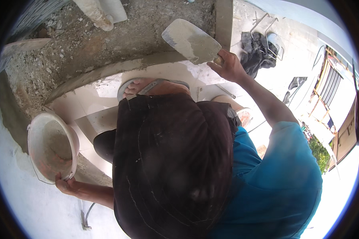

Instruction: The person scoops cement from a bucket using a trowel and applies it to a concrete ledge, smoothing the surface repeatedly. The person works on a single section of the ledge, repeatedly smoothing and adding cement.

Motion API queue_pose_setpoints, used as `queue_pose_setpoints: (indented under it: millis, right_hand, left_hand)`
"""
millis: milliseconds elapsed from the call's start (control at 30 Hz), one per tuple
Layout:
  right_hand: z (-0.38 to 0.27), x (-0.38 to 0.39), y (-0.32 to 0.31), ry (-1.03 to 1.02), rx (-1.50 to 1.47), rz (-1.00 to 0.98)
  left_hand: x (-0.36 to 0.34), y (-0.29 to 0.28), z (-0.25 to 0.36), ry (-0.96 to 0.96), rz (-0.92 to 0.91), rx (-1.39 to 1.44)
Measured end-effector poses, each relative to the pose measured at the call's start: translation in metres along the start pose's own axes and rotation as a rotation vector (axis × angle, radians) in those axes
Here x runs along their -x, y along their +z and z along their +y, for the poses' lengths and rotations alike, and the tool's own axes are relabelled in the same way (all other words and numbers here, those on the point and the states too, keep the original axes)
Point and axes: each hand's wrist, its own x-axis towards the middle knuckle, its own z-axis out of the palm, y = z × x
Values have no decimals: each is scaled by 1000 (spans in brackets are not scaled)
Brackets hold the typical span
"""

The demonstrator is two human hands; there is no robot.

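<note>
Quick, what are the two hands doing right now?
Left hand: closed on the rim of the mortar-smeared bucket.
Right hand: closed around the handle of the trowel, its blade over the rough mortar bed.

The floor [87, 99] is pale tile, with a curved band of rough grey mortar [107, 44] along its far edge. On the tile stand a sandalled foot [147, 85] and a mortar-smeared bucket [52, 147]. Further right on the bright paving [279, 75] lies a dark heap, perhaps cloth [257, 51], beside a wire frame [267, 24].
</note>
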Motion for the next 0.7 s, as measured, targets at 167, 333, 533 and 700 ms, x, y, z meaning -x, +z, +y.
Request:
queue_pose_setpoints:
  millis: [167, 333, 533, 700]
  right_hand:
    - [42, 96, -26, 485, -1, -120]
    - [80, 211, 21, 577, 134, 243]
    - [68, 292, 85, 1165, -88, 487]
    - [65, 276, 80, 1150, -447, 566]
  left_hand:
    - [-48, -14, -11, 178, -60, -199]
    - [-61, -10, -13, 316, -129, -325]
    - [-63, 10, -22, 446, -205, -390]
    - [-63, 18, -24, 517, -248, -392]
